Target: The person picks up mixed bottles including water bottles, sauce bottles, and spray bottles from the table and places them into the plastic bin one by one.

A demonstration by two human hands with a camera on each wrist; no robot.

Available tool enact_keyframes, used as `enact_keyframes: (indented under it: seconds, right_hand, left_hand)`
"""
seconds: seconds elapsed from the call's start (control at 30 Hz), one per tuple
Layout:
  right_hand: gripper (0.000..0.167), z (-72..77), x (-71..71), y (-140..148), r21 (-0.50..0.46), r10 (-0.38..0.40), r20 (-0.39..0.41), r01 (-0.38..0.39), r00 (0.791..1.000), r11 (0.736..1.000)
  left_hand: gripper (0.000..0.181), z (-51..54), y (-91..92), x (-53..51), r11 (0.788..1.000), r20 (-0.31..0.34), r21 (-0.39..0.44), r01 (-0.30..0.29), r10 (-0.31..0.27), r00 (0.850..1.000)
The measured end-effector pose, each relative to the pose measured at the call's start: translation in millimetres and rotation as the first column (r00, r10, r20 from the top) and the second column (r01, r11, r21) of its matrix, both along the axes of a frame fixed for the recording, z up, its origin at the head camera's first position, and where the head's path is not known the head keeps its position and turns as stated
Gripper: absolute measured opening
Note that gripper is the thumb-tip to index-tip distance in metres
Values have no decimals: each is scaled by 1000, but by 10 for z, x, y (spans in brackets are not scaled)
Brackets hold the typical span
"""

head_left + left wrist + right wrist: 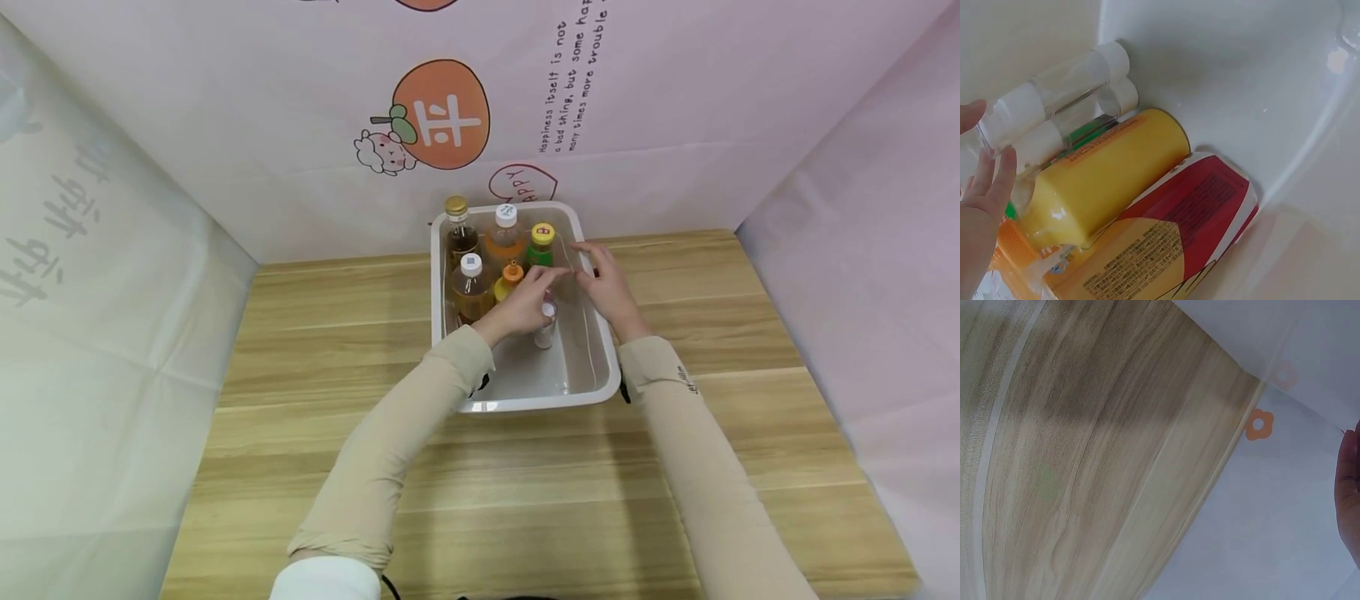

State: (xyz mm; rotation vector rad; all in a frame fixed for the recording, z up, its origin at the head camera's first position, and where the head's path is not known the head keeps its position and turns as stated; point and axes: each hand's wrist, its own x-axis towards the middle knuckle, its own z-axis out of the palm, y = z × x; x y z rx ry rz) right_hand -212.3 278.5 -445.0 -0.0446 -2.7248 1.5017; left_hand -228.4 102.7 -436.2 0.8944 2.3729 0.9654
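Note:
My left hand (521,308) reaches into a white plastic bin (525,404). Its thumb and fingers lie on either side of one end of a small clear bottle with white ends (1016,109). A matching clear bottle (1085,112) stands right beside it. Close to these are a yellow bottle with an orange cap (512,275) and a bottle with a red and yellow label (1166,237). Over the bin's right rim, my right hand (611,292) has its thumb and fingers apart, with nothing seen between them. Only its edge shows in the right wrist view.
Toward the back of the bin stand a dark bottle with a gold cap (461,237), a white-capped orange bottle (506,242) and a yellow-capped green bottle (540,252). A white-capped drink bottle (472,292) is at the left. Wooden tabletop (337,375) surrounds the bin; printed cloth (300,125) hangs behind.

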Motion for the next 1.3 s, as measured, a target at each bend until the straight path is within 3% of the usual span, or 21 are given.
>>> enact_keyframes:
  seconds: [0.17, 0.53, 0.93, 1.3]
  right_hand:
    - [50, 11, 7, -16, -15, 0, 7, 0, 1000, 1000]
    - [51, 3, 7, -9, -4, 1, 9, -1, 1000, 1000]
    - [52, 14, 11, -24, -31, -10, 33, 11, 999, 999]
    - [51, 16, 17, -17, -33, -12, 49, 13, 999, 999]
  left_hand:
    - [79, -37, 4, 19, 1000, -24, 7, 26, -26, 999]
    - [79, -55, 1, 37, 1000, -27, -4, 19, -19, 999]
    - [79, -67, -9, 44, 999, -89, 13, 40, -39, 995]
    - [85, -59, 16, 51, 999, -43, -9, 38, -39, 998]
